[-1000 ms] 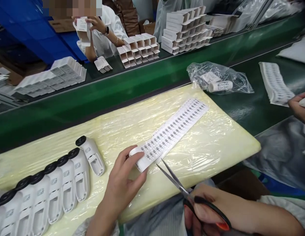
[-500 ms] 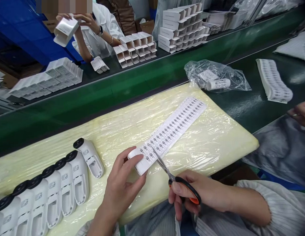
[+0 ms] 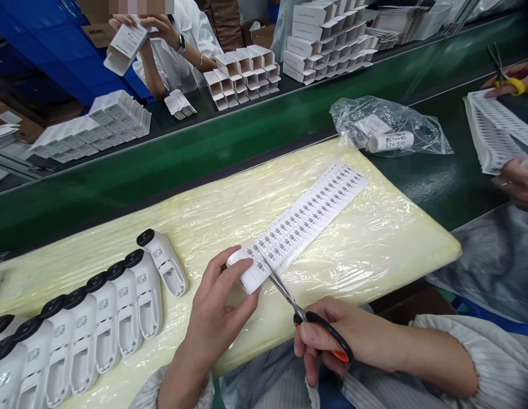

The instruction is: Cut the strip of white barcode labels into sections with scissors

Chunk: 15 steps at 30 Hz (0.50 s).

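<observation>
Label strip [image 3: 306,218] under scissors [image 3: 289,295]; bag [image 3: 391,133] holds roll [image 3: 385,141]

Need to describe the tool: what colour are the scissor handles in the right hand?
Black outside, orange inside, on the scissors in the right hand; head view.

The person's 2 hands are bare: left hand [image 3: 212,324] and right hand [image 3: 332,338]. Pale, finely striped fabric sleeves, gathered at the cuffs, cover both forearms.

Bright, even overhead light glared off the plastic wrap [image 3: 229,213]; shadows were soft, and straight edges bowed near the corners.
</observation>
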Motion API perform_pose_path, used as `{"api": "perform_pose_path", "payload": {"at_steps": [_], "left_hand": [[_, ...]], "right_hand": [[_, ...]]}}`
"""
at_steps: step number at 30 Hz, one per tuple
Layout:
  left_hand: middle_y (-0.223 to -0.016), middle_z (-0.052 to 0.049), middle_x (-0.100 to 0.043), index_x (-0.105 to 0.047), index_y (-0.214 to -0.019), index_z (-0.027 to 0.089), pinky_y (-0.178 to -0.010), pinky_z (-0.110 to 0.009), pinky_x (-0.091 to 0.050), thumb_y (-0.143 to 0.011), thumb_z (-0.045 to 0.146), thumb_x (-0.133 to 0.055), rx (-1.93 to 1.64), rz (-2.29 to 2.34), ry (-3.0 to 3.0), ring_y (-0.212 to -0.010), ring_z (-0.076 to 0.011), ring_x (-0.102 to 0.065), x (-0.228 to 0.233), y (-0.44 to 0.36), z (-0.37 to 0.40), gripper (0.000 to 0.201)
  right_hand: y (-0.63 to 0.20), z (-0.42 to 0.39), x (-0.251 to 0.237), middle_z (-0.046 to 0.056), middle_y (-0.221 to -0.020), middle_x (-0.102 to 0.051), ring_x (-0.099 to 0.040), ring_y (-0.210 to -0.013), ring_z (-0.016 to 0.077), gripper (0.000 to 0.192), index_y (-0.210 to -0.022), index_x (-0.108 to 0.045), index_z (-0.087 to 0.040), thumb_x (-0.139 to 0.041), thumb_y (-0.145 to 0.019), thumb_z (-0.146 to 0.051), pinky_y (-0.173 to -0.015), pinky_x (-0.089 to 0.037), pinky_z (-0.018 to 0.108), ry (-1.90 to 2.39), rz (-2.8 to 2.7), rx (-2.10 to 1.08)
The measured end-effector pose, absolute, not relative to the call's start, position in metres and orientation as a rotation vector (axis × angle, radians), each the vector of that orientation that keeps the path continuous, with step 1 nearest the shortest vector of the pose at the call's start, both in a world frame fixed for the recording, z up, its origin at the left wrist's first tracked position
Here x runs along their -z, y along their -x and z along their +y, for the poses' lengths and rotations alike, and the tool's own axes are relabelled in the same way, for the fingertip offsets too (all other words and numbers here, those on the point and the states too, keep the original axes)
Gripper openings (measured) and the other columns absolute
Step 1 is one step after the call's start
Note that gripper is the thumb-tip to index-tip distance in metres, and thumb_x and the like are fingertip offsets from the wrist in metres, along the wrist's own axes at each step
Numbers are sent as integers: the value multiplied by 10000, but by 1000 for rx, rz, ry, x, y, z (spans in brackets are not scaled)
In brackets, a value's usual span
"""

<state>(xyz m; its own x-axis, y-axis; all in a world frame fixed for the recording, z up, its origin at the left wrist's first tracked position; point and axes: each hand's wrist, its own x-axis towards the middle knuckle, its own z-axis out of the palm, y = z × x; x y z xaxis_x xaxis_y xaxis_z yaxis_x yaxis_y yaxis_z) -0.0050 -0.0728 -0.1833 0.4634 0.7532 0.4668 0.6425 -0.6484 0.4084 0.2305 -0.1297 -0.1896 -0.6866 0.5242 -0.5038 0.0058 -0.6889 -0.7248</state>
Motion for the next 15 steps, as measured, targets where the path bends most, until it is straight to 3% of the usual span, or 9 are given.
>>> {"api": "perform_pose_path", "payload": {"at_steps": [10,15], "left_hand": [[-1255,-140,-632,-487,-1203,196,-925,-363,-573,-888,169,-668,-997,1225,-2462,-1181,-232,-636,187,5,-72,364],[-1261,-148,-619,-553,-1136,193,-919,-360,-565,-905,156,-654,-919,1212,-2584,-1192,-239,-627,184,5,-72,255]], "right_hand": [[-226,-130,187,65,-676,-690,-402,-443,62,720,-813,-614,-136,-578,-769,-854,-430,-306,203,1037,-1141,-2366],[-227,-131,188,63,-686,-696,-410,-461,65,706,-797,-602,-144,-584,-769,-850,-438,-311,198,1044,-1144,-2365]]}}
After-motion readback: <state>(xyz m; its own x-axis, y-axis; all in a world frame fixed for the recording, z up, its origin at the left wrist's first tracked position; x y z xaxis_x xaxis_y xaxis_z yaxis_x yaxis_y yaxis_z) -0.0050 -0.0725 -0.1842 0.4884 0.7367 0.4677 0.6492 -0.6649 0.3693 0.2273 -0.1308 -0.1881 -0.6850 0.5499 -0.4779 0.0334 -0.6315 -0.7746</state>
